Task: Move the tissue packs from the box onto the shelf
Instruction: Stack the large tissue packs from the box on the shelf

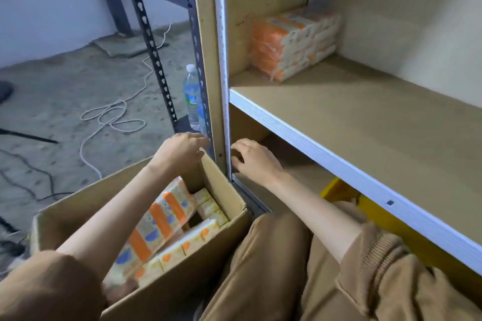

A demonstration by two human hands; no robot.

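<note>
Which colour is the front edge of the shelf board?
White; the front edge shows best in the head view, against the tan board.

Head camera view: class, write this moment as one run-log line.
left hand: open, above brown cardboard box | right hand: open, empty | orange-and-white tissue packs: in box | wrapped tissue bundle: on beige shelf board

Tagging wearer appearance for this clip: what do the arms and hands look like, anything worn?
Both hands are bare: left hand, right hand, no gloves, rings or watch visible. Brown sweatshirt sleeves are pushed up past the forearms; the right sleeve shows a ribbed cuff, the left sleeve is bunched near the elbow.
</note>
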